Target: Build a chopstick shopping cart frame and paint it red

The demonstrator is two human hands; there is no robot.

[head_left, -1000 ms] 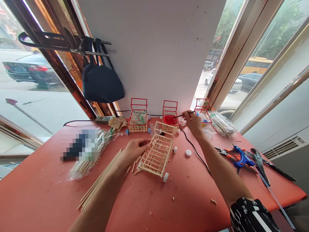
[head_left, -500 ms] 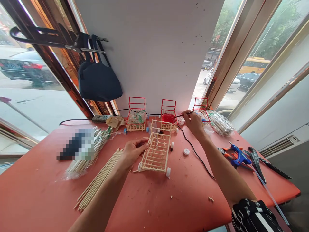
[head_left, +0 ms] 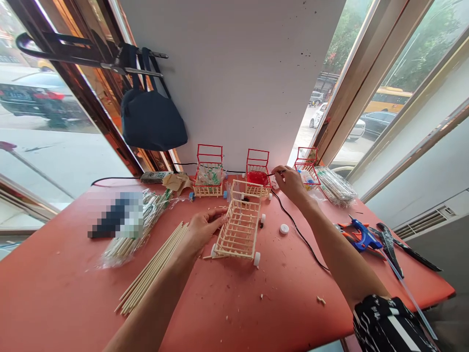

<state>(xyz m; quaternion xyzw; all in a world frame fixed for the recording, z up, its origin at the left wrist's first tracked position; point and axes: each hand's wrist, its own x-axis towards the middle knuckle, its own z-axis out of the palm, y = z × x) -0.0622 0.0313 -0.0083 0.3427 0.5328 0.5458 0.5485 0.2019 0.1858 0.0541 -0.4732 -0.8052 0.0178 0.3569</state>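
Observation:
A small cart of pale wooden sticks with white wheels stands in the middle of the red table. My left hand grips its left side, fingers curled on the frame. My right hand is stretched to the back and pinches a thin dark brush whose tip points into a red pot inside the middle red-framed cart. Two more red-framed carts, one on the left and one on the right, stand beside it along the wall.
Loose wooden sticks lie left of the cart, with a bagged bundle behind them. A blue glue gun, pliers and its black cable lie at the right. A white cap sits near the cart. A dark bag hangs on the window.
My left hand has turned the wooden cart from a tilted position until it stands more squarely on its wheels. My right hand has shifted the brush slightly left, toward the red pot.

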